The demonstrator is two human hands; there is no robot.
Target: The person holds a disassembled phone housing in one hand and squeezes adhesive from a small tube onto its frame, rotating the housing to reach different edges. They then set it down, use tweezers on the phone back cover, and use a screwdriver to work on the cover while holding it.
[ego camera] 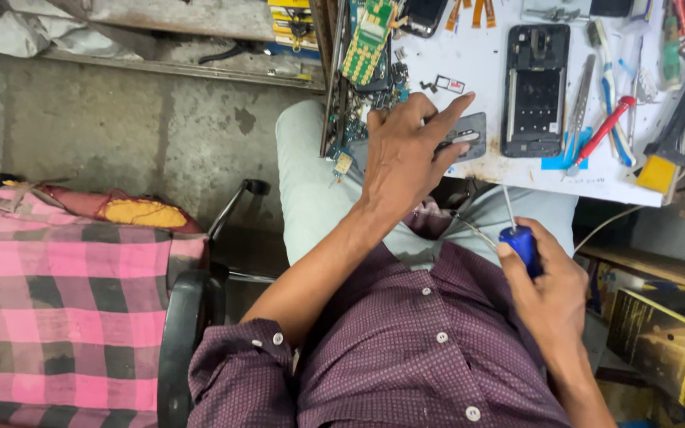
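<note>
Our right hand (550,292) is clamped on a blue screwdriver (520,238), tip up, below the worktop (477,63) edge. Our left hand (406,154), fingers spread, presses a grey cover (466,136) on the worktop, beside a black phone frame (535,89).

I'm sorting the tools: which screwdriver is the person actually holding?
The blue-handled screwdriver in the right hand, below the bench edge; the red-handled one lies untouched on the white bench.
</note>
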